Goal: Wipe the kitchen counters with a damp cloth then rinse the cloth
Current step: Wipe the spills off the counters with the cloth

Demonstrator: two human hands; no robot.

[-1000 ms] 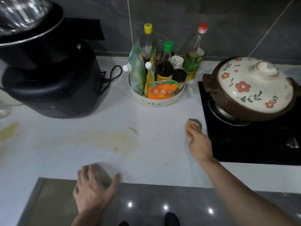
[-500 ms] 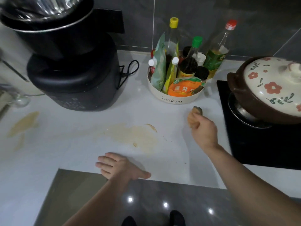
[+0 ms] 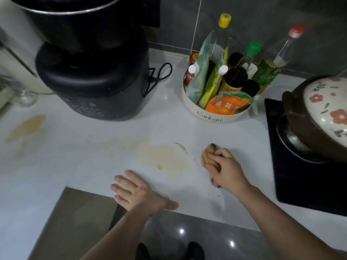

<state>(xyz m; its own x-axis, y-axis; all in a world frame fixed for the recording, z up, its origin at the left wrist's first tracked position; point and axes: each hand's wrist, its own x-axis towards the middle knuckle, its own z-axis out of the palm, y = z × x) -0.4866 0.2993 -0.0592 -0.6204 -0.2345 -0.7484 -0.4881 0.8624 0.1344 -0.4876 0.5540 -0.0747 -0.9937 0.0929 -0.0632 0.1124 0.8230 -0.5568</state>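
A pale kitchen counter (image 3: 90, 166) is set against dark wall tiles, with a black appliance (image 3: 93, 76) at its back left, a round tray (image 3: 216, 118) of bottles toward the back and a flowered clay pot (image 3: 319, 117) at the right edge. A brown stain (image 3: 161, 154) is spread across the middle. The cloth (image 3: 206, 156) is held bunched beneath the right hand (image 3: 227, 171), whose fingers are curled over it, and is pressed to the counter just right of that stain, presumably for scrubbing it. The cloth shows beyond the fingertips and under the heel of the hand. The left hand (image 3: 139, 192) is laid flat with its fingers straight near the front edge, apparently as a brace.
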